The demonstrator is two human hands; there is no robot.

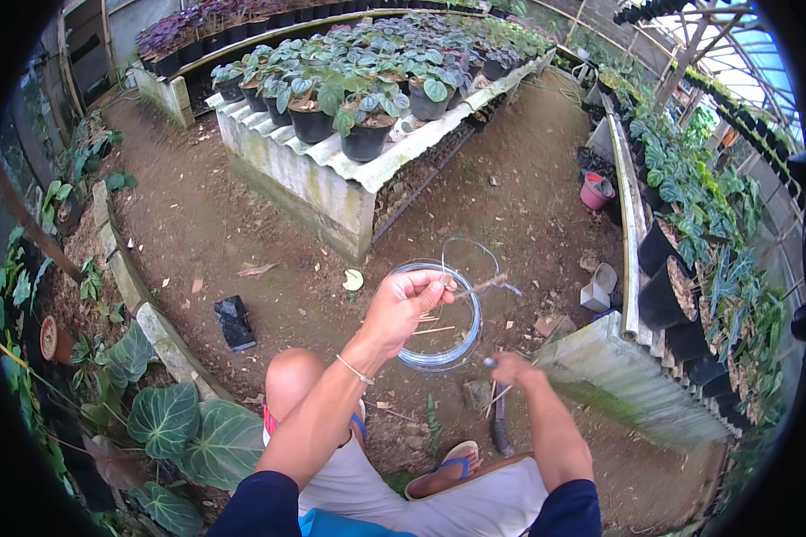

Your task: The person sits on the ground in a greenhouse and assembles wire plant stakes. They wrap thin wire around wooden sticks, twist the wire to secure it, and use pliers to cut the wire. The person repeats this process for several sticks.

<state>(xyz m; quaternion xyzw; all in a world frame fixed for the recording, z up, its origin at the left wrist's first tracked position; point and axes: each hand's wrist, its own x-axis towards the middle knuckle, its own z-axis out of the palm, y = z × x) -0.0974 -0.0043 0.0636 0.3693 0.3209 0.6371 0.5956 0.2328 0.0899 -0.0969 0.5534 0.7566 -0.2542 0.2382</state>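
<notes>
In the head view, our left hand [405,309] seemingly pinches thin silvery wire [496,261] and a brown twig-like strand [487,284] above a round silvery-blue wire coil [468,341] on brown soil [184,237], our right hand [517,369] grips a slim, unclear tool [491,362], and we should probably keep that pinch steady.

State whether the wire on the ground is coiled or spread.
Coiled: the wire lies in overlapping rings around a few thin sticks.

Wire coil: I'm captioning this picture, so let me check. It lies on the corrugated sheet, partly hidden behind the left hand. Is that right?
Only the resting place is wrong: the head view shows the wire coil lying on the ground, partly hidden behind the left hand.
</notes>
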